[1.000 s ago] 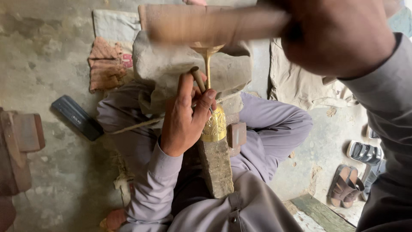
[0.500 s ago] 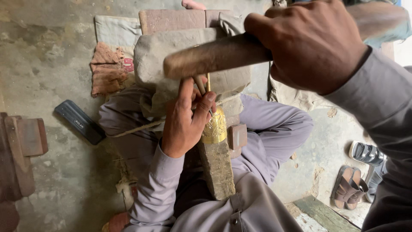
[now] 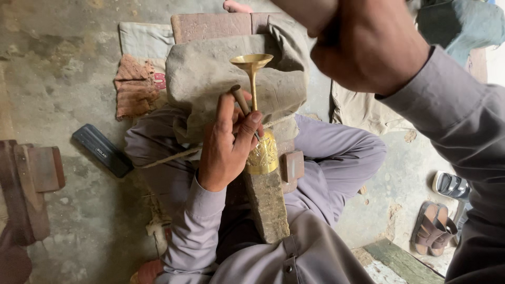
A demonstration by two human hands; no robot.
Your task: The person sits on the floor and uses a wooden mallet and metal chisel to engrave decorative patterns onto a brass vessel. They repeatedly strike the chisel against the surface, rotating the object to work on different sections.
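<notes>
A brass goblet-shaped vessel (image 3: 261, 153) with a thin stem and a small cup (image 3: 251, 60) lies on a worn wooden block (image 3: 267, 202) between my crossed legs. My left hand (image 3: 226, 147) grips a short metal punch (image 3: 239, 99), whose tip rests against the engraved brass body. Close to the camera at the top, my right hand (image 3: 368, 47) is raised as a closed fist. A pale, blurred wooden handle (image 3: 305, 13) sticks out of it to the left. Whatever head the handle carries is out of frame.
A grey cloth-covered lump (image 3: 210, 73) and a brick (image 3: 210, 26) lie behind the goblet. A reddish rag (image 3: 138, 87) and a black flat case (image 3: 101, 150) are on the concrete floor at left, with wooden pieces (image 3: 31, 179) beyond. Sandals (image 3: 432, 229) lie at right.
The wooden handle in my right hand came down across the goblet's cup, then rose up out of view. My left hand and the punch stayed on the brass body.
</notes>
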